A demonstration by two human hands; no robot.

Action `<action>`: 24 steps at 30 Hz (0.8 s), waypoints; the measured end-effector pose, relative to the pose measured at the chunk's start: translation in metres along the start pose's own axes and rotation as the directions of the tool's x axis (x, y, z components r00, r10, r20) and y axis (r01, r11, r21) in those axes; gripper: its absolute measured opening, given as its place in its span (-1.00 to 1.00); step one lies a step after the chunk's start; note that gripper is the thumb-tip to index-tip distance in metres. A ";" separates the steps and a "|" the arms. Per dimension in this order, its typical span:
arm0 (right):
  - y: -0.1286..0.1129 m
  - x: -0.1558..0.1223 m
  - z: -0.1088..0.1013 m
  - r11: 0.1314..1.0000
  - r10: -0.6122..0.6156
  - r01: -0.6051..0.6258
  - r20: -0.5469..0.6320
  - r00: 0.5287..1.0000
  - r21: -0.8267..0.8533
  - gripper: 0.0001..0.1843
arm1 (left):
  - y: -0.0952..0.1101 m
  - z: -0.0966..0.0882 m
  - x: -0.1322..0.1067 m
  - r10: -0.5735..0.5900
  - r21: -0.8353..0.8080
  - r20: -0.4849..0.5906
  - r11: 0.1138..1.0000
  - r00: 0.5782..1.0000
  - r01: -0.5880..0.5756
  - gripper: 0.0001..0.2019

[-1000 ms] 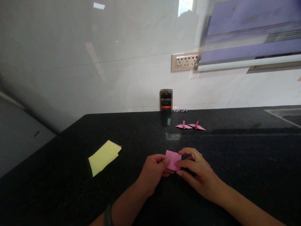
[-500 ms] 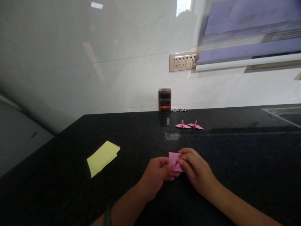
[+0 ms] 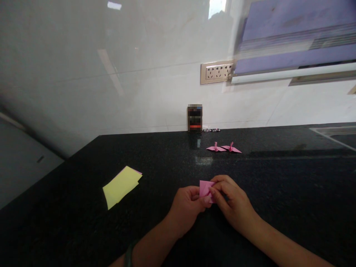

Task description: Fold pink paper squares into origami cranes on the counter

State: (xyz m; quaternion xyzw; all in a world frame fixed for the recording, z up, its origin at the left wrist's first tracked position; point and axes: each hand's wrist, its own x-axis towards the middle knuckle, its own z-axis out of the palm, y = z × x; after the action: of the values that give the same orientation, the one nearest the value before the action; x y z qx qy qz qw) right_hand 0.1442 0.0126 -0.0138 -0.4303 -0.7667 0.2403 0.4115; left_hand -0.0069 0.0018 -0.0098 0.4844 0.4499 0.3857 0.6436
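A small folded square of pink origami paper (image 3: pixel 205 187) is held between both hands above the dark counter. My left hand (image 3: pixel 188 206) grips its lower left part, thumb across the front. On the right edge, my right hand (image 3: pixel 232 198) pinches it between thumb and fingers, which hide that side of the paper. Two folded pink paper cranes, a left one (image 3: pixel 216 148) and a right one (image 3: pixel 231 148), sit side by side farther back.
To the left lies a stack of yellow paper sheets (image 3: pixel 122 187) with a pinkish edge beneath. A pixelated dark device (image 3: pixel 195 119) leans on the wall, a beaded strip (image 3: pixel 211 130) beside it. A framed sink-like edge (image 3: pixel 333 137) is at the right of the black counter (image 3: pixel 155 159).
My left thumb has slid right and lower along the pink paper, closer to the right thumb. The left fingers beneath are now mostly hidden. Everything else stays put.
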 end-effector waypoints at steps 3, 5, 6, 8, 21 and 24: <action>0.001 0.001 -0.001 0.999 0.017 -0.017 0.005 1.000 0.033 -0.83 | 0.002 0.000 0.000 0.003 0.040 -0.017 0.999 1.000 -0.003 -0.77; 0.001 0.001 -0.002 0.997 0.042 -0.043 0.017 0.999 0.060 -0.81 | 0.003 0.000 0.000 -0.002 0.061 -0.029 0.998 1.000 0.003 -0.76; 0.001 0.001 -0.003 0.996 0.056 -0.058 0.026 0.998 0.075 -0.80 | 0.004 0.000 0.000 -0.006 0.068 -0.035 0.998 0.999 0.009 -0.76; 0.001 0.002 -0.004 0.991 0.085 -0.089 0.046 0.995 0.102 -0.78 | 0.005 0.000 0.000 -0.017 0.074 -0.042 0.997 0.999 0.020 -0.76; 0.000 0.004 -0.011 0.989 0.099 -0.110 0.114 0.989 0.099 -0.83 | 0.004 -0.002 0.001 -0.010 0.067 -0.062 0.998 0.998 0.014 -0.75; -0.001 0.004 -0.010 0.986 0.115 -0.129 0.125 0.985 0.108 -0.80 | 0.004 -0.002 0.001 0.005 0.072 -0.054 0.997 0.999 -0.001 -0.74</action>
State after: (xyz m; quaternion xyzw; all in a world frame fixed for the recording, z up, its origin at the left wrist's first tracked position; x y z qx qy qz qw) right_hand 0.1508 0.0159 -0.0058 -0.4369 -0.7468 0.3340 0.3739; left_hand -0.0088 0.0041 -0.0064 0.4970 0.4801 0.3834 0.6128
